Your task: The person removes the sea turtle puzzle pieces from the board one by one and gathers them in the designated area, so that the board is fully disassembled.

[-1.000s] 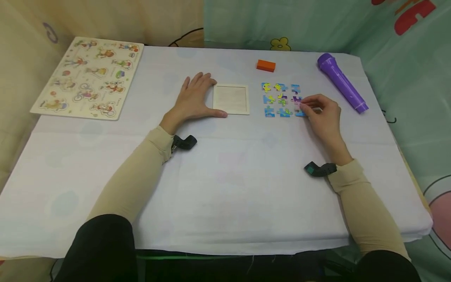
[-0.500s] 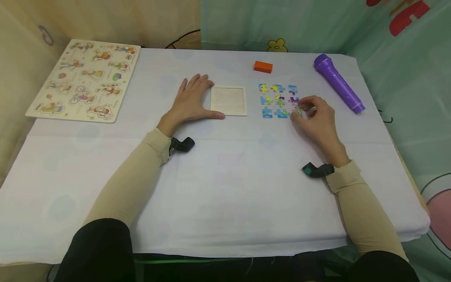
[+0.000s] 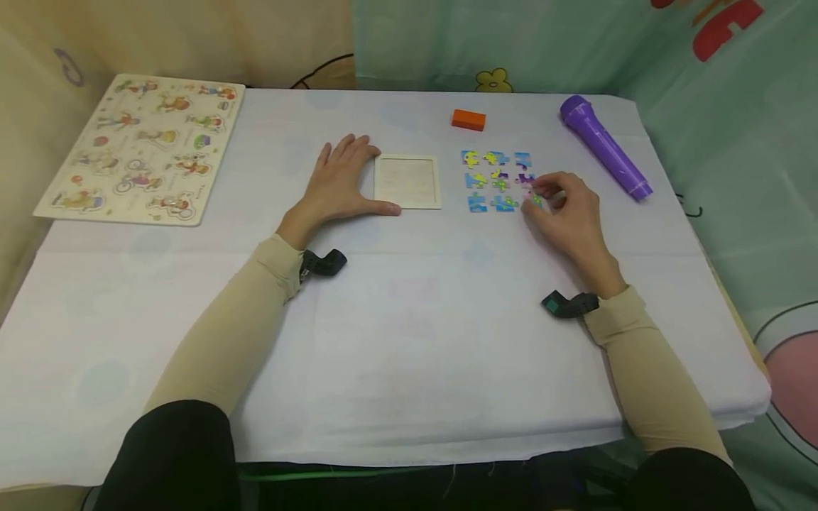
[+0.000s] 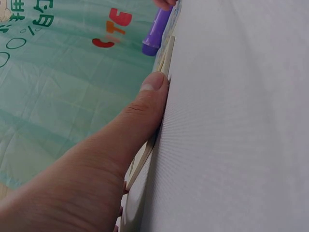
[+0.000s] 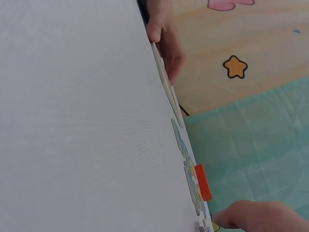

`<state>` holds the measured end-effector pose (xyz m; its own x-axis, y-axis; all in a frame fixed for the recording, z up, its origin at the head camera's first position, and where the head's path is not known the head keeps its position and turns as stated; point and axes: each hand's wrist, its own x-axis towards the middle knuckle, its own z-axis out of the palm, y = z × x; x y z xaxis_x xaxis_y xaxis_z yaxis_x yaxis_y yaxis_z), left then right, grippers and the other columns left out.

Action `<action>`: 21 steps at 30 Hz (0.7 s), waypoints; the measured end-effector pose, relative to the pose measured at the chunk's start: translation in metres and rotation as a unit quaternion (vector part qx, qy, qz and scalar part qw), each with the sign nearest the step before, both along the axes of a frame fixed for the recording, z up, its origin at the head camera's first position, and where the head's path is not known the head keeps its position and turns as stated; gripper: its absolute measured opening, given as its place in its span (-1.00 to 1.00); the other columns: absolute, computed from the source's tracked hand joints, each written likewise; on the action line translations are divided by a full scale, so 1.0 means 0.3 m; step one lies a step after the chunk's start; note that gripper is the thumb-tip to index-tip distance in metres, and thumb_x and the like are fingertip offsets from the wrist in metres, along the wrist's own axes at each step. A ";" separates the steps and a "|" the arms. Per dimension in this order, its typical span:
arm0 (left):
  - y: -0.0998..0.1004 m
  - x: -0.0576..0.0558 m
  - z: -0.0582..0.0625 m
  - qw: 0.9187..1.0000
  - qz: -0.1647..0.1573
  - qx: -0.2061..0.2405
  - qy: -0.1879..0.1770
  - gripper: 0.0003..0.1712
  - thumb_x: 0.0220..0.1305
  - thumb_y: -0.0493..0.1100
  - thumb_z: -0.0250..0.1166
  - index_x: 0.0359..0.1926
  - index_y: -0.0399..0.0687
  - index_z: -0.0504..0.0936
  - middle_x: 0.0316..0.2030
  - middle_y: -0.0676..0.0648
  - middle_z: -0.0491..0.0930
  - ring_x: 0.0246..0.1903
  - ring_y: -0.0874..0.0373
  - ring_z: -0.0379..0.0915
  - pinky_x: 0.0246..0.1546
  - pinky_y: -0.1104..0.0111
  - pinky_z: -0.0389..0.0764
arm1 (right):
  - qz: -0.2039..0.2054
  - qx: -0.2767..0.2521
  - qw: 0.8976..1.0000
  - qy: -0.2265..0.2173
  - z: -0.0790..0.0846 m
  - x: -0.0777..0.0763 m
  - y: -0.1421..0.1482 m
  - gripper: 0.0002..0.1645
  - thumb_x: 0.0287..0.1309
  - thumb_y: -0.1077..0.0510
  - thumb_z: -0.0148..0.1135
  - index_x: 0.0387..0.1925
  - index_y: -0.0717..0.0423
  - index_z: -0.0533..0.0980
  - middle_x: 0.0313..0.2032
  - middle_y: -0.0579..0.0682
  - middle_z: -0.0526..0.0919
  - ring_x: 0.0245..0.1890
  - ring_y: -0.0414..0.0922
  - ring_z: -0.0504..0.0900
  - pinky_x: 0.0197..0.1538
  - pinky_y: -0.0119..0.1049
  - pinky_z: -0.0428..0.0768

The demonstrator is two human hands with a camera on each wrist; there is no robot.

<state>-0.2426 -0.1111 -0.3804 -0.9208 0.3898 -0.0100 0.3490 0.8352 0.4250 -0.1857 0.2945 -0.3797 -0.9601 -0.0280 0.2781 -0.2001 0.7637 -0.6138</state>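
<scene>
My left hand (image 3: pixel 339 181) lies around the left side of a small pale wooden puzzle frame (image 3: pixel 439 188). Its fingers are at the top left corner, and the straight thumb (image 4: pixel 152 89) touches the lower edge. To the right, several colourful jigsaw pieces (image 3: pixel 476 204) lie in loose rows on the cloth. The right hand (image 3: pixel 569 213) is at the right end of these rows, thumb and index finger bent, tips apart, by the bottom right piece (image 3: pixel 537 201). That piece is partly hidden; whether the fingertips pinch it cannot be made out.
An orange block (image 3: pixel 469 119) sits behind the pieces, and a purple flashlight-shaped object (image 3: pixel 606 147) lies at the back right. A large picture board (image 3: pixel 140 149) occupies the back left. White cloth (image 3: pixel 409 341) covers the table, with curtains (image 3: pixel 543 42) beyond it.
My right thumb has moved down and away from the index finger, around the bottom right piece. The left hand keeps its place at the frame. The head view has shifted slightly.
</scene>
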 end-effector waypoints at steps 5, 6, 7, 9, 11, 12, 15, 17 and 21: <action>-0.005 -0.002 -0.003 1.000 0.000 0.007 0.000 0.35 -0.07 0.60 0.49 0.57 0.00 0.22 0.70 -0.12 -0.07 0.70 -0.05 -0.36 0.66 -0.08 -0.44 | -0.022 -0.021 1.000 -0.003 0.030 -0.029 -0.003 -0.62 0.33 0.12 0.33 0.13 0.17 0.64 0.01 0.11 0.72 0.03 -0.06 0.61 0.04 -0.40 0.52; -0.005 -0.002 -0.004 1.000 0.000 0.008 0.000 0.35 -0.07 0.60 0.49 0.57 0.00 0.22 0.69 -0.12 -0.07 0.70 -0.05 -0.36 0.66 -0.08 -0.44 | -0.022 -0.020 1.000 -0.007 0.045 -0.042 -0.005 -0.62 0.35 0.13 0.32 0.14 0.17 0.63 0.03 0.11 0.72 0.06 -0.06 0.61 0.09 -0.35 0.54; -0.008 -0.001 -0.005 1.000 0.000 0.009 0.000 0.35 -0.07 0.60 0.49 0.57 0.00 0.22 0.69 -0.12 -0.07 0.70 -0.05 -0.36 0.66 -0.08 -0.44 | -0.019 -0.019 1.000 -0.013 0.057 -0.061 -0.009 -0.62 0.37 0.12 0.31 0.16 0.16 0.63 0.06 0.11 0.72 0.09 -0.04 0.61 0.16 -0.28 0.56; -0.012 -0.001 -0.008 1.000 0.001 0.009 0.002 0.35 -0.07 0.60 0.49 0.57 0.01 0.22 0.69 -0.12 -0.06 0.70 -0.05 -0.36 0.66 -0.08 -0.44 | -0.002 -0.013 1.000 -0.022 0.082 -0.103 -0.023 -0.62 0.40 0.15 0.29 0.18 0.17 0.62 0.11 0.11 0.72 0.15 -0.02 0.60 0.27 -0.15 0.56; -0.014 -0.002 -0.011 1.000 0.001 0.009 0.003 0.34 -0.07 0.59 0.50 0.57 0.02 0.23 0.69 -0.12 -0.05 0.70 -0.05 -0.36 0.66 -0.08 -0.44 | 0.019 0.000 0.999 -0.042 0.103 -0.149 -0.044 -0.61 0.42 0.15 0.29 0.20 0.17 0.61 0.16 0.11 0.70 0.21 0.00 0.58 0.36 -0.07 0.54; -0.014 -0.002 -0.012 1.000 0.000 0.009 0.005 0.34 -0.07 0.59 0.50 0.57 0.02 0.23 0.69 -0.12 -0.04 0.70 -0.05 -0.36 0.66 -0.07 -0.44 | 0.030 0.009 0.998 -0.054 0.112 -0.170 -0.056 -0.61 0.43 0.15 0.29 0.22 0.16 0.60 0.18 0.11 0.69 0.24 0.01 0.57 0.39 -0.04 0.52; -0.011 -0.004 -0.014 1.000 -0.001 0.012 0.007 0.34 -0.08 0.60 0.49 0.57 0.03 0.23 0.69 -0.11 -0.03 0.70 -0.04 -0.36 0.66 -0.07 -0.44 | 0.058 0.040 0.993 -0.093 0.136 -0.226 -0.089 -0.58 0.45 0.17 0.27 0.27 0.14 0.58 0.26 0.12 0.66 0.33 0.07 0.54 0.53 -0.01 0.37; -0.008 -0.005 -0.014 1.000 -0.001 0.011 0.007 0.34 -0.08 0.60 0.49 0.57 0.03 0.23 0.69 -0.11 -0.03 0.70 -0.04 -0.36 0.66 -0.06 -0.44 | 0.075 0.050 0.989 -0.115 0.140 -0.252 -0.100 -0.56 0.44 0.17 0.28 0.29 0.13 0.57 0.29 0.14 0.64 0.37 0.11 0.52 0.56 0.03 0.32; -0.005 -0.003 -0.012 1.000 0.000 0.006 0.006 0.33 -0.07 0.60 0.49 0.57 0.03 0.23 0.69 -0.11 -0.03 0.70 -0.04 -0.35 0.66 -0.06 -0.44 | 0.098 0.045 0.985 -0.133 0.132 -0.281 -0.092 -0.55 0.40 0.18 0.35 0.27 0.16 0.59 0.27 0.18 0.65 0.37 0.18 0.54 0.54 0.09 0.36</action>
